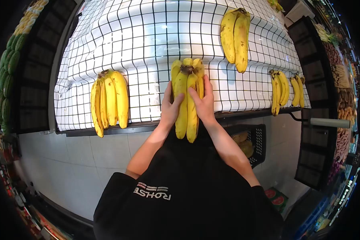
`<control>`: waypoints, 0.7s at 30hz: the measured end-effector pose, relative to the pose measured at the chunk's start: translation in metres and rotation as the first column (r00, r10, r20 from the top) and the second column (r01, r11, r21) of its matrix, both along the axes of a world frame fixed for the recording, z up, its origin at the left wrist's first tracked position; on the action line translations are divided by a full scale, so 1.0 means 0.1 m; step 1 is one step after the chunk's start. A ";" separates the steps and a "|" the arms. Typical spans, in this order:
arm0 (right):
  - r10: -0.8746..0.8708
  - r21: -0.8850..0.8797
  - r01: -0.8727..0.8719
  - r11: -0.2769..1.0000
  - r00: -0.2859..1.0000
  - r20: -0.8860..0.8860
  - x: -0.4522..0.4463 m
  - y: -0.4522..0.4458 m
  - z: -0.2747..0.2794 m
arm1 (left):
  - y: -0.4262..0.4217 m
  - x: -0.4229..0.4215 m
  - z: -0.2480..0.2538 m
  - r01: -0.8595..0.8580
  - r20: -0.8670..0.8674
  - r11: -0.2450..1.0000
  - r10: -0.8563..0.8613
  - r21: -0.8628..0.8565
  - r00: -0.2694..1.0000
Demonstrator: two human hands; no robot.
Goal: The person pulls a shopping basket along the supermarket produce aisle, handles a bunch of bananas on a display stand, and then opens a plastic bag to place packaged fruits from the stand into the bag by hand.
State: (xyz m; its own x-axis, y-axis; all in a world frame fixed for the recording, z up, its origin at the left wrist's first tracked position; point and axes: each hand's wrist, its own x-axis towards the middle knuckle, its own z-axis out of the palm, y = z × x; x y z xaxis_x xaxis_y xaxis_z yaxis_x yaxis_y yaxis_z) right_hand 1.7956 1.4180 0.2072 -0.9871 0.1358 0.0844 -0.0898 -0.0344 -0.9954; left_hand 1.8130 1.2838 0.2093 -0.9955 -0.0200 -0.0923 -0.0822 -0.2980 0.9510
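Banana bunch [181, 114] at the gridded surface's [150, 94] 6 o'clock edge, tips past it. Left hand [171, 107] and right hand [205, 105] clamp its flanks, thumbs on top. Light, even pressure should limit bruising.

1. A dark cabinet [38, 76] stands at the left, with long green produce [6, 72] heaped beyond it.
2. Pale tiles cover the floor [78, 150].
3. A black perforated crate [261, 142] holds yellowish-brown items [247, 148].
4. A green-and-red box [277, 198] sits low at the right.
5. A pale cylinder [330, 123] shows near a second dark cabinet [314, 148].
6. White lettering [345, 194] glows at the far right.
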 end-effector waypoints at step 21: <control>0.090 0.249 -0.053 0.967 0.986 -0.140 0.02 -0.08 0.19 | -0.09 0.03 0.29 -0.101 0.110 0.970 0.078 0.221 0.991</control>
State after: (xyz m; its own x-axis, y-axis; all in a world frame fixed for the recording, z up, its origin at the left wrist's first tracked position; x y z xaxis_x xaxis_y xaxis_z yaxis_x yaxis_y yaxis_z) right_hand 1.7981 1.4102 0.2266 -0.9672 0.0220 0.2529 -0.2439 0.1957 -0.9499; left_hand 1.8161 1.2749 0.2387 -0.9761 -0.0763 -0.2035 -0.1363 -0.5144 0.8466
